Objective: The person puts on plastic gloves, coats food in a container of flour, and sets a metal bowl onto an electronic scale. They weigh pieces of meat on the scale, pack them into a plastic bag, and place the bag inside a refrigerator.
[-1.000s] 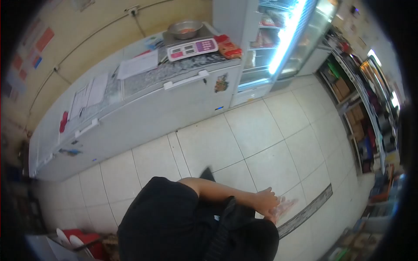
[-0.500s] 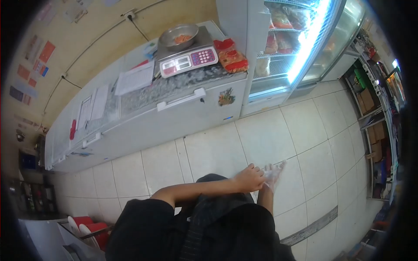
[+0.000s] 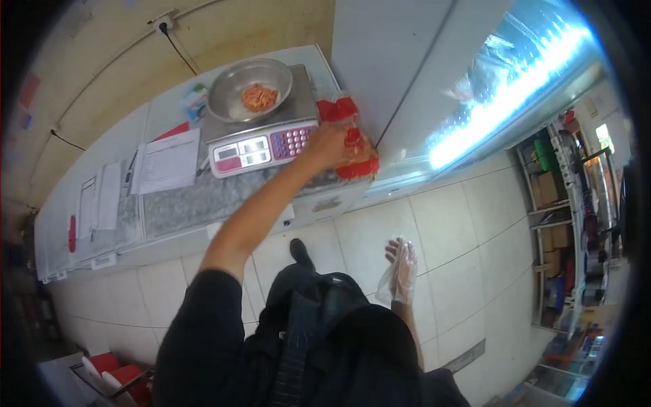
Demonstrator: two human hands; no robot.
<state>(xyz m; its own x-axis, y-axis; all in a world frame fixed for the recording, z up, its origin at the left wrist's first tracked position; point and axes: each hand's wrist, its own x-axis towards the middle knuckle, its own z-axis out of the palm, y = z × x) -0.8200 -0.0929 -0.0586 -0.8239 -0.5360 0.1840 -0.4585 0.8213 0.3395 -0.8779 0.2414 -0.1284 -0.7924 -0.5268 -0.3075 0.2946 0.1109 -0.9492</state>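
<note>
My bare left hand [image 3: 327,146] reaches over the front right corner of the scale and meets the left side of a red and clear plastic bag [image 3: 358,152] with orange-brown contents. Its fingertips blur against the bag, so their grip is unclear. On the digital scale [image 3: 229,161] stands a steel bowl [image 3: 224,85] holding a small heap of orange-pink food pieces [image 3: 259,98]. Low on my right, away from the counter, my right hand [image 3: 401,266] wears a loose clear plastic glove. Its fingers are apart and hold nothing.
Printed sheets [image 3: 166,163] and a red-handled item [image 3: 72,234] lie on the white chest-freezer top [image 3: 169,216]. A lit display fridge [image 3: 407,81] stands right of it. Shelves with boxes [image 3: 553,237] line the far right; red chairs [image 3: 129,376] are at lower left.
My left hand has left the gloved right hand and gone up to the bag by the scale. I have moved closer to the counter. My right hand stays low, its glove hanging loosely.
</note>
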